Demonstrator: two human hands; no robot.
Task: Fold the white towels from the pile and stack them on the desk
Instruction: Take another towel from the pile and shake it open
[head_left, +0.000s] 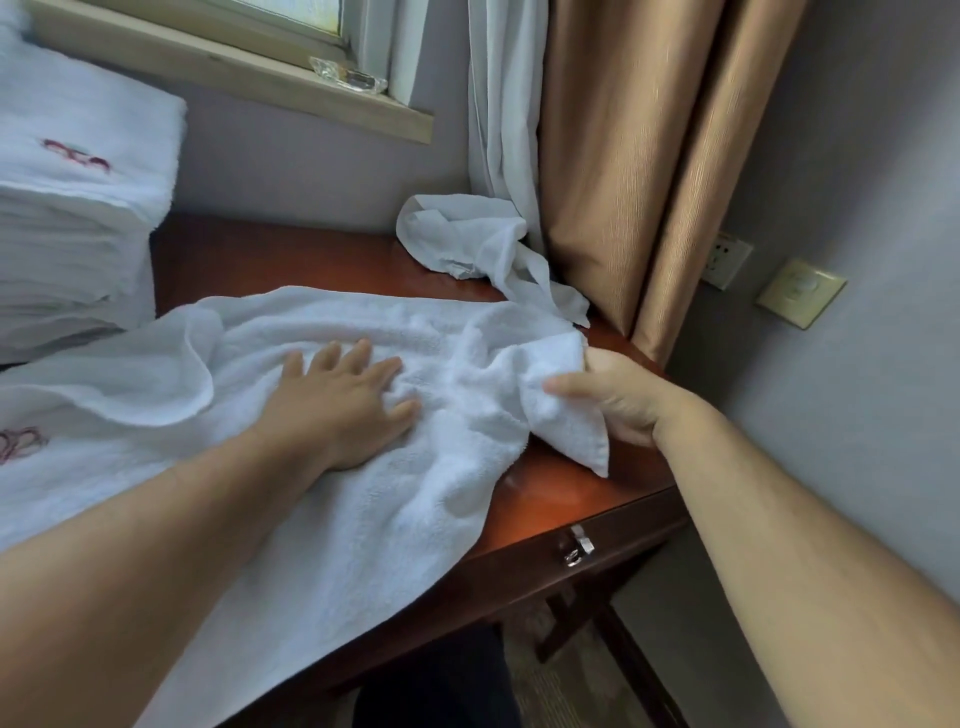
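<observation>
A large white towel lies spread and rumpled across the red-brown desk, its near edge hanging over the front. My left hand presses flat on its middle with straight fingers. My right hand grips a bunched corner of the same towel at the desk's right side. A tall stack of folded white towels with red embroidery stands at the far left. A crumpled smaller white towel lies at the desk's back by the curtains.
Tan curtains and a white sheer curtain hang behind the desk's right corner. A glass ashtray sits on the window sill. Wall sockets are on the right wall. A drawer handle sits under the desk's front edge.
</observation>
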